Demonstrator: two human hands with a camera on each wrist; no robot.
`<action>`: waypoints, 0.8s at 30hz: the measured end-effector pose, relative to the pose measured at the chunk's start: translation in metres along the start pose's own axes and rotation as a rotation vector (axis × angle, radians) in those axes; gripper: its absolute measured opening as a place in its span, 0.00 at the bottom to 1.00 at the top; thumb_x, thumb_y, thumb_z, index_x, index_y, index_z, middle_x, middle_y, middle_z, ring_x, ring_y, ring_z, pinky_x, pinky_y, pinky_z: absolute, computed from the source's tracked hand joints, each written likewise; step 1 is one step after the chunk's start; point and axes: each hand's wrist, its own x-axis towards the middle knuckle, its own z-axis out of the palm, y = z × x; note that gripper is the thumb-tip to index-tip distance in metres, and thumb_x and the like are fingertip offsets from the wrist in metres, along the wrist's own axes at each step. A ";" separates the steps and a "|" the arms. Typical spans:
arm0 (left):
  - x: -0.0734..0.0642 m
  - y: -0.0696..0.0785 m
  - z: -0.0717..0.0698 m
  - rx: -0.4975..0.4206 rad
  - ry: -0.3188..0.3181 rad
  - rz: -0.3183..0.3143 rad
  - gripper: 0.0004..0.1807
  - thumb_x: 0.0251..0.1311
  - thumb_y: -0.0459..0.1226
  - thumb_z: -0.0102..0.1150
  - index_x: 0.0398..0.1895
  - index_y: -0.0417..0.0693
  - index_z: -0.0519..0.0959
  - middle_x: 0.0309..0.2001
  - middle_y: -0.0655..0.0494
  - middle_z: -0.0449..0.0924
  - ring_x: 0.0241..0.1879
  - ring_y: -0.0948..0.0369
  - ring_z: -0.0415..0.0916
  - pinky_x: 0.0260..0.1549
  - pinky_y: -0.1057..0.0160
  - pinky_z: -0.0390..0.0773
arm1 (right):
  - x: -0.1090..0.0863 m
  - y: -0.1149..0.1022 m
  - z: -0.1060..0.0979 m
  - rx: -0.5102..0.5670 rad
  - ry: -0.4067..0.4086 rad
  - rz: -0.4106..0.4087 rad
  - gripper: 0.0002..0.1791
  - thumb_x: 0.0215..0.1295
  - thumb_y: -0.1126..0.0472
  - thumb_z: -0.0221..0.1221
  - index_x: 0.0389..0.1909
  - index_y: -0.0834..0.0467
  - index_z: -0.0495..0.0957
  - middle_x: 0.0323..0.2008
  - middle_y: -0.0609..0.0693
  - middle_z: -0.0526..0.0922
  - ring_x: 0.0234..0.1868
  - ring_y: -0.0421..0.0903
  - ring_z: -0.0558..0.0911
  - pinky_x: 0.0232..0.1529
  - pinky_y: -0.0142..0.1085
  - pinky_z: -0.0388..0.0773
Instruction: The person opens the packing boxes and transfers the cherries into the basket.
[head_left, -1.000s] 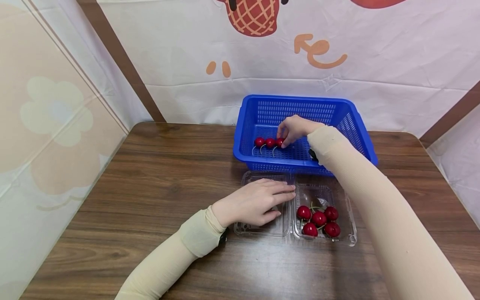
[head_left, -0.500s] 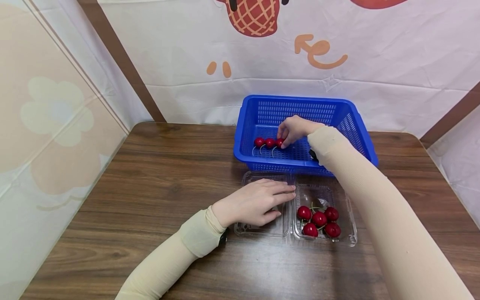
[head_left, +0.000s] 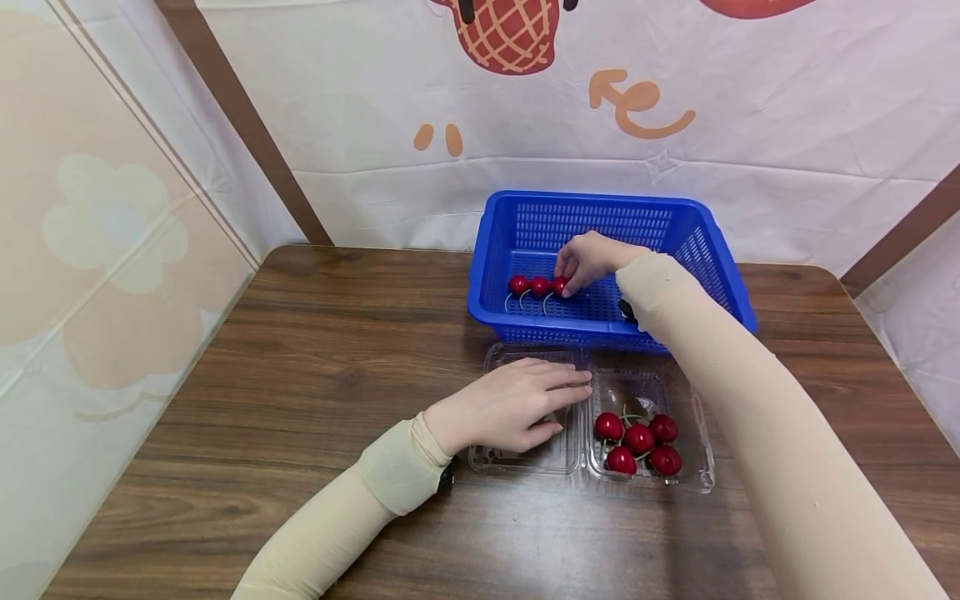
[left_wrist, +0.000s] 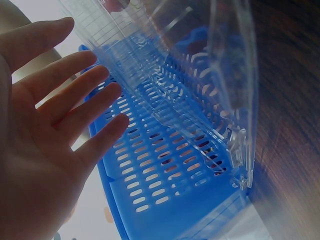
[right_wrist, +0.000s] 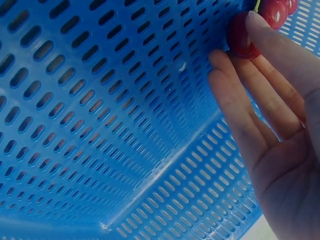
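Reaching into a blue slotted plastic basket (head_left: 525,322) near the far edge of the brown wooden tabletop (head_left: 337,375), my right hand (head_left: 592,257) pinches a round red cherry (head_left: 559,286); my left hand (head_left: 513,404) lies over a clear plastic clamshell (head_left: 581,454). Left wrist view: fingers (left_wrist: 106,135) spread. Right: thumb (right_wrist: 280,42) against the cherry.

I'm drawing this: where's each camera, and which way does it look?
Head: worn on the head, facing forward and down at basket and box; left hand, right hand, sleeves show.
Left wrist: worn there, facing the box, basket behind; left hand shows.
Right wrist: worn there, facing into the basket; right hand shows, pinching a cherry.
Both wrist views share the basket.
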 end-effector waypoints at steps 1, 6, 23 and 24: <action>0.000 0.000 0.000 0.001 0.001 0.001 0.29 0.61 0.46 0.55 0.66 0.49 0.69 0.67 0.55 0.68 0.67 0.57 0.64 0.66 0.58 0.64 | 0.000 0.000 0.000 -0.002 0.000 0.001 0.19 0.49 0.58 0.71 0.43 0.59 0.81 0.44 0.57 0.85 0.43 0.48 0.84 0.42 0.38 0.83; 0.000 0.000 0.001 0.003 0.006 0.003 0.29 0.61 0.46 0.55 0.66 0.48 0.69 0.66 0.55 0.68 0.66 0.57 0.65 0.66 0.58 0.64 | -0.001 0.000 0.000 -0.011 -0.003 -0.005 0.20 0.50 0.58 0.71 0.44 0.59 0.81 0.45 0.58 0.84 0.44 0.49 0.84 0.43 0.40 0.82; 0.000 0.001 -0.001 0.010 -0.007 -0.006 0.29 0.61 0.46 0.55 0.66 0.49 0.68 0.67 0.55 0.67 0.67 0.58 0.64 0.66 0.58 0.63 | -0.004 -0.002 -0.004 0.011 -0.012 -0.006 0.20 0.52 0.59 0.70 0.46 0.61 0.80 0.45 0.59 0.84 0.43 0.49 0.84 0.42 0.40 0.83; 0.000 0.001 -0.001 0.010 -0.006 -0.006 0.29 0.61 0.46 0.55 0.66 0.49 0.68 0.67 0.56 0.67 0.67 0.58 0.64 0.67 0.58 0.63 | -0.005 -0.002 -0.004 0.012 -0.012 -0.004 0.20 0.52 0.59 0.70 0.46 0.61 0.80 0.45 0.59 0.84 0.43 0.49 0.84 0.42 0.40 0.83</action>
